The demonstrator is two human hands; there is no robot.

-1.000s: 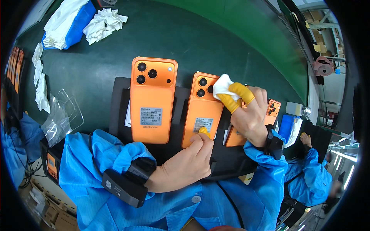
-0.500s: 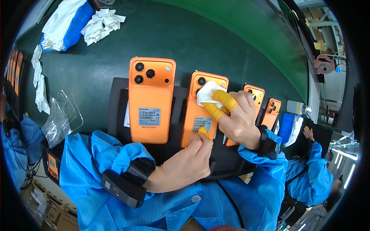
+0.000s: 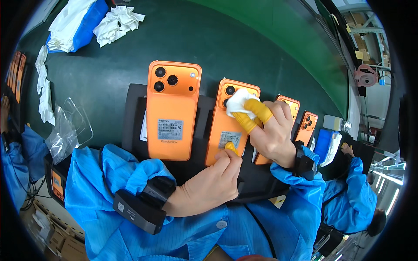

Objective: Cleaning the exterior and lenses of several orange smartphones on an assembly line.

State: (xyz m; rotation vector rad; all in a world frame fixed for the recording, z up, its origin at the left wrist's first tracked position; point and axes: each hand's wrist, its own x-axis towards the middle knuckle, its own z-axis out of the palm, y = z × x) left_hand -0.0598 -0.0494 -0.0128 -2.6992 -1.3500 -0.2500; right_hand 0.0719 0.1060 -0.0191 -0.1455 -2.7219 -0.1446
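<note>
An orange smartphone [image 3: 214,126] lies back up in a black tray, its camera side away from me. My right hand [image 3: 274,132], yellow finger cots on two fingers, presses a folded white cloth [image 3: 237,102] against the phone's back by the cameras. The cloth hides part of the camera area. At the phone's lower end my left hand [image 3: 213,182] is closed, a yellow-capped fingertip resting at the grey label [image 3: 230,138]; the fingers underneath are hidden. Left of it sits another orange phone [image 3: 173,104]. More orange phones [image 3: 308,126] stand to the right, partly behind my right hand.
The black tray [image 3: 135,104] rests before me on a green table. A blue box of white cloths [image 3: 69,26], a crumpled cloth [image 3: 118,25] and a clear plastic piece [image 3: 67,135] lie left. Co-workers in blue sleeves [image 3: 350,191] are at both sides; a blue box [image 3: 323,145] stands right.
My right hand and the cloth have slid very slightly right and down on the phone. My left hand stays at its lower end. The view has shifted a little.
</note>
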